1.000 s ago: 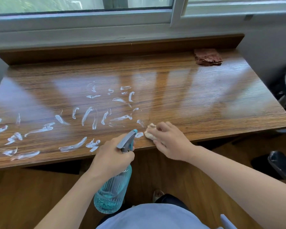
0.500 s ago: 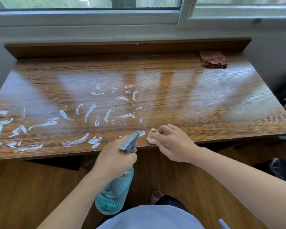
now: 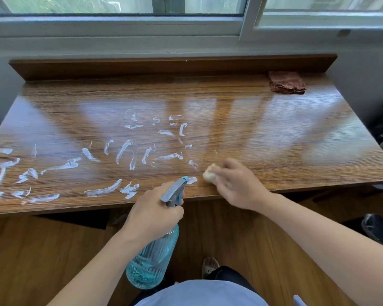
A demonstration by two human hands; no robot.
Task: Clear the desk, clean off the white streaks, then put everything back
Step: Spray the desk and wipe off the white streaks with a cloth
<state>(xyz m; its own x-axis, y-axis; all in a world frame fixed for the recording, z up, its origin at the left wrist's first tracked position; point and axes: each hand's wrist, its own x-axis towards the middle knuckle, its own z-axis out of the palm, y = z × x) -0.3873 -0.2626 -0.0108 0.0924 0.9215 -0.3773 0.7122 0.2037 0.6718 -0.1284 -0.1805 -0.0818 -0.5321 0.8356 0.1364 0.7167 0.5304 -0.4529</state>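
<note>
White streaks [image 3: 128, 154] cover the left and middle of the wooden desk [image 3: 263, 129], running from the left edge of the frame across to just short of the centre, with a loose cluster a little higher near the middle. The right half of the desktop shines with window glare.

At lower centre, the person's left hand [image 3: 152, 214] is wrapped around the neck of a blue ribbed spray bottle [image 3: 152, 259], which hangs below the front edge of the desk; its grey trigger head [image 3: 175, 191] sticks up over the edge, nozzle pointing toward the streaks. Just right of it, the right hand [image 3: 236, 184] lies on the desktop near the front edge, fingers curled over a small pale wad of cloth [image 3: 209, 174], pressing it to the wood. That hand is blurred, so how the fingers sit is hard to make out. One short streak lies between the nozzle and the wad.

In the upper right of the frame, a folded reddish-brown cloth [image 3: 286, 82] sits at the back corner of the desk, well apart from both hands. A window frame [image 3: 248, 18] runs along the top.
</note>
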